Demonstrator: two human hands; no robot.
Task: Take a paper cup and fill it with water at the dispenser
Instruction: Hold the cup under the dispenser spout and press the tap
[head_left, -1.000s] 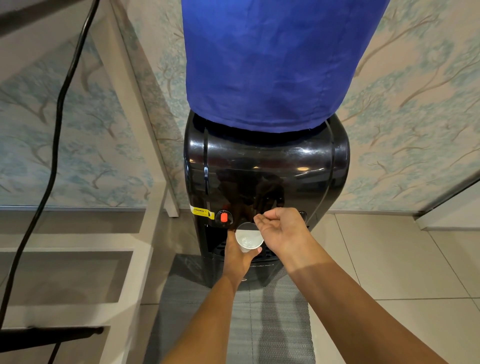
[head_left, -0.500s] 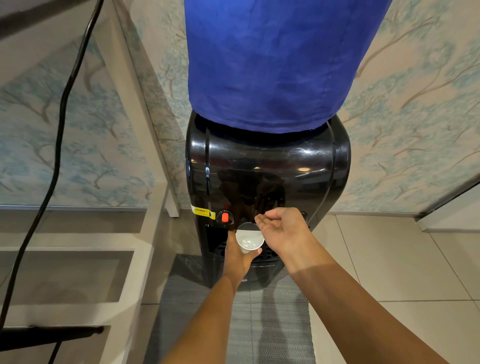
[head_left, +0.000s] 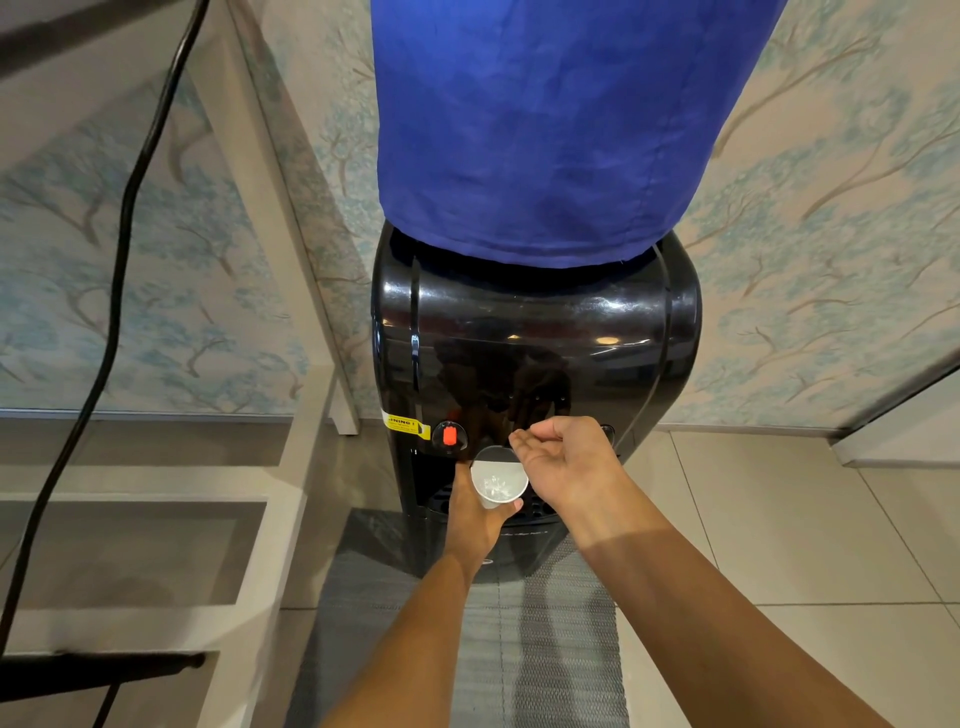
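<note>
1. The tap above the paper cup (head_left: 498, 484) is hidden behind the right hand (head_left: 563, 462), so the contact between fingers and lever cannot be made out.
2. The bottle on top of the dispenser (head_left: 535, 364) is wrapped in a blue cloth cover (head_left: 540, 130), whose top is cut off by the frame, so the bottle itself is concealed.
3. A yellow warning label (head_left: 407, 423) at 9 o'clock from the red tap (head_left: 450, 435) is partly cut off at its left end, and its text is only partly legible.
4. A second tap knob (head_left: 607, 431) is largely covered by the right hand at 3 o'clock from it.
5. The paper cup is seen as small and white, with a round open rim, held upright in the dispenser's recess above the drip tray (head_left: 537, 508).
6. Clear water with bright glints is seen inside the cup; its exact level is hard to judge.
7. The cup is grasped from below and around its lower wall by the left hand (head_left: 475, 512), its grip closed around the cup.
8. The right hand's grip is curled over the tap area at 1 o'clock from the cup; whether anything is clasped cannot be told.
9. A black cable (head_left: 124, 249) is seen hanging at the left, and a grey mat (head_left: 550, 623) lies on the floor under the dispenser.
</note>
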